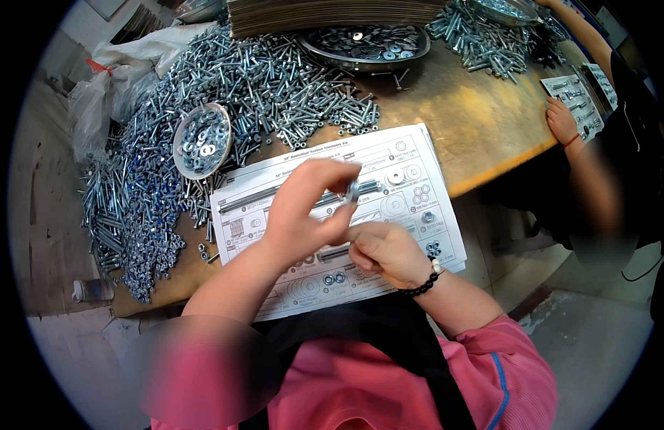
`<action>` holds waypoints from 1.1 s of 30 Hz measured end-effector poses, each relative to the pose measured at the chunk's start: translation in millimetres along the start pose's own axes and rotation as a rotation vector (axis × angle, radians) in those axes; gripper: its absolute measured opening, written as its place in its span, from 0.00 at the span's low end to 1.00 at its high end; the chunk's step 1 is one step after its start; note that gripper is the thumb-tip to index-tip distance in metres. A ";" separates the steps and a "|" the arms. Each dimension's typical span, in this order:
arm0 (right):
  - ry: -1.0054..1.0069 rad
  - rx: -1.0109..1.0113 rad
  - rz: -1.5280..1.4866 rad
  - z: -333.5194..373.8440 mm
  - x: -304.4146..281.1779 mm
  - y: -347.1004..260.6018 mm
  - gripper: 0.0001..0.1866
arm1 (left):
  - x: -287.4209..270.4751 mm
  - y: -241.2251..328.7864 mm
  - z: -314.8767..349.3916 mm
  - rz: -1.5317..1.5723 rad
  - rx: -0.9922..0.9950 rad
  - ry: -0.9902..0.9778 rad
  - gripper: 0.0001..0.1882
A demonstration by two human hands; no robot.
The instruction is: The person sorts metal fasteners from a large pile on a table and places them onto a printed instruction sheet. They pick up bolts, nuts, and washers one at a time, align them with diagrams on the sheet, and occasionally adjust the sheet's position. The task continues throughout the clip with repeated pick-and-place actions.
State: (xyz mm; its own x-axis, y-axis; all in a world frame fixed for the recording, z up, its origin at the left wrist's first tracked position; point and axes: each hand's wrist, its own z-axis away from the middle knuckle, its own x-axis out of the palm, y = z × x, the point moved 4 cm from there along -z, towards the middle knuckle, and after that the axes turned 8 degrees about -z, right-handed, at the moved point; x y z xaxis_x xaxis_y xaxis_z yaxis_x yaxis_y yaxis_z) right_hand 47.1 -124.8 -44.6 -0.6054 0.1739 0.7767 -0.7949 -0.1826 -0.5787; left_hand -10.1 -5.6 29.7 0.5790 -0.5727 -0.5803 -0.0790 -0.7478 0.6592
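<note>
My left hand (303, 208) is raised above a printed parts sheet (239, 287). Its thumb and fingers pinch a small shiny metal piece (352, 192), too small to tell whether nut or washer. Just right of it, my right hand (393, 256) is closed with curled fingers over the sheet; what it holds, if anything, is hidden. Long bolts (249, 198) lie across the sheet's upper part, partly behind my left hand. A washer (395, 177) and a nut (428, 216) rest on the right side, and more nuts (335, 278) sit near the lower edge.
A large heap of bolts (253, 72) and nuts (149, 258) covers the table's left. A bowl of washers (203, 141) sits in it. Behind are a metal basin of washers (364, 61) and stacked cardboard (332, 16). At right, a co-worker's hand (562, 120) touches another sheet (577, 100).
</note>
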 end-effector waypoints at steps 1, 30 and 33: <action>-0.024 0.019 -0.017 0.3 -2.0 4.8 0.14 | 8.3 -3.5 -12.3 -0.001 -0.061 -0.045 0.19; 0.226 -0.713 1.214 -11.3 11.1 -116.7 0.10 | -30.3 -49.9 67.1 -0.232 -0.255 0.049 0.14; 0.199 -0.947 1.233 -46.8 11.7 -186.7 0.10 | -60.4 -49.2 115.6 -0.299 -0.449 0.111 0.14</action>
State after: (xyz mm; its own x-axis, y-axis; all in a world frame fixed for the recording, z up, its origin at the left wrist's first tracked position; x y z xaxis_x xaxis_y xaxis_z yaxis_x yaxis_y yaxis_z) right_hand 186.5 -43.4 60.9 -0.8115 0.5154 -0.2755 0.4865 0.3347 -0.8070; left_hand -135.0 27.0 -23.0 0.6068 -0.3000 -0.7360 0.4425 -0.6417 0.6264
